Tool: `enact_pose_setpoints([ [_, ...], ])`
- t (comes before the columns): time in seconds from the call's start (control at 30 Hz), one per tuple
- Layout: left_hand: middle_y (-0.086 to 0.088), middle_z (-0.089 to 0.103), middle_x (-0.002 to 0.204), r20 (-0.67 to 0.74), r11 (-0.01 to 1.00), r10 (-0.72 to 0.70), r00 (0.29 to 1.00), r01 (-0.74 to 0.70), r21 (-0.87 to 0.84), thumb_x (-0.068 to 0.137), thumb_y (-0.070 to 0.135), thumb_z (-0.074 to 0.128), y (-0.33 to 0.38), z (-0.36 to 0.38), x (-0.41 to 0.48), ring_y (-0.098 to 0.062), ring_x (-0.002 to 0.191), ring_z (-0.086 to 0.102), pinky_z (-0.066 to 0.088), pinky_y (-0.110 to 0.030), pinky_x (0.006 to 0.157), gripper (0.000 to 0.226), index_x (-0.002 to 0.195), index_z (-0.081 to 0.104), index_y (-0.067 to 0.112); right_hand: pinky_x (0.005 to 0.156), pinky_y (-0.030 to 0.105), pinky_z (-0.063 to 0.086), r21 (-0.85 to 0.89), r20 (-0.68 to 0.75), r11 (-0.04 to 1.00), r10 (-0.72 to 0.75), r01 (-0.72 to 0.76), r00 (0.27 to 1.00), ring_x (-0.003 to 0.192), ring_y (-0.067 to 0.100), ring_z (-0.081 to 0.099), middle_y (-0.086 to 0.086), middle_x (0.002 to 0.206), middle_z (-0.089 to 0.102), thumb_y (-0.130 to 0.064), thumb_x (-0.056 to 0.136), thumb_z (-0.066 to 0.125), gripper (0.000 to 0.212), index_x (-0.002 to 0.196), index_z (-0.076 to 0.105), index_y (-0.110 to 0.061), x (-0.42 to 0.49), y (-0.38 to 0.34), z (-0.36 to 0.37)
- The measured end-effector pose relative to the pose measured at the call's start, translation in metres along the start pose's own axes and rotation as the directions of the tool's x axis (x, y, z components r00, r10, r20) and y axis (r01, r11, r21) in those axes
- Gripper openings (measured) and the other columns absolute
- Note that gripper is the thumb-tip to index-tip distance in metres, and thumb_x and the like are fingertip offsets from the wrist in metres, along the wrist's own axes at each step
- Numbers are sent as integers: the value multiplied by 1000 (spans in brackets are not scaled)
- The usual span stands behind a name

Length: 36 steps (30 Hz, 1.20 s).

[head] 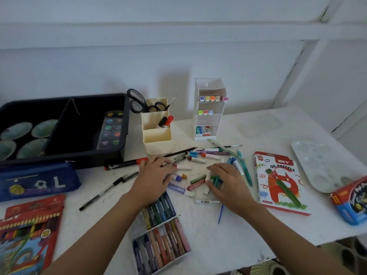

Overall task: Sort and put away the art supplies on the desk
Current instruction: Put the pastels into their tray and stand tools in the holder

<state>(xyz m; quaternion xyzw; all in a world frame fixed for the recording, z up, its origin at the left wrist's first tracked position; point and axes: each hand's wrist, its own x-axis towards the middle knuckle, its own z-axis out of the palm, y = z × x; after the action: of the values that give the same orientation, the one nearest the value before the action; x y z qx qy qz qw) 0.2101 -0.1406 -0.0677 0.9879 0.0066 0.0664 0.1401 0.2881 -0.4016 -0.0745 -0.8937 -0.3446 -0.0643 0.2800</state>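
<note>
Gathering loose pastels [197, 181] at desk [218, 245] centre, likely for tray [138, 228] just below. Pinching green sticks [215, 180] with right grip [228, 181]; laying left grip [156, 173] spread flat beside pens [178, 158], probably steadying pile.

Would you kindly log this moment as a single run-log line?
stage: sorting underway | left hand: fingers flat on marker pile | right hand: grips green pastels | pastel tray: between forearms, holds sticks

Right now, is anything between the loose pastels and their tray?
Yes: a purple marker lies between the loose pastels and the pastel tray, and the left hand's wrist covers the tray's far corner.
</note>
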Motion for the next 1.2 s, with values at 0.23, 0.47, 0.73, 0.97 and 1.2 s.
enact_pose_setpoints([
  [0.23,13,54,127,58,975,165,985,-154,-158,103,38,53,25,4,9,-10,126,37,19,-31,98,27,126,67,38,93,42,51,-52,-50,998,22,-24,999,105,20,60,1,107,68,-34,86,77,27,103,75,-12,1,9,-1],
  [0.47,14,53,119,157,988,153,976,-150,-36,95,67,44,48,17,23,-12,117,39,19,-34,87,48,128,64,37,93,45,46,-31,-43,999,32,-33,999,110,19,56,-4,110,66,-24,90,70,17,106,74,-19,13,1,-6],
  [0.73,14,62,113,133,994,27,991,-12,-112,97,54,55,58,15,25,-13,116,40,16,-35,82,23,111,62,37,87,36,35,-145,155,977,-135,157,979,108,15,51,-10,109,65,-33,91,65,18,107,72,-26,12,-11,1],
  [0.97,17,69,109,87,980,-99,991,112,-167,99,45,57,67,10,24,-12,116,43,17,-37,89,18,116,62,40,96,43,36,-193,153,970,-117,146,981,112,20,52,-6,109,66,-30,97,59,19,111,71,-25,11,-13,1],
  [1.2,22,58,101,-6,911,-154,988,140,-388,103,25,56,43,-19,0,-3,96,52,39,-34,92,31,131,58,38,104,46,32,-199,162,972,-93,125,982,127,17,43,-7,120,61,-22,102,52,18,111,68,-23,14,-17,-1],
])
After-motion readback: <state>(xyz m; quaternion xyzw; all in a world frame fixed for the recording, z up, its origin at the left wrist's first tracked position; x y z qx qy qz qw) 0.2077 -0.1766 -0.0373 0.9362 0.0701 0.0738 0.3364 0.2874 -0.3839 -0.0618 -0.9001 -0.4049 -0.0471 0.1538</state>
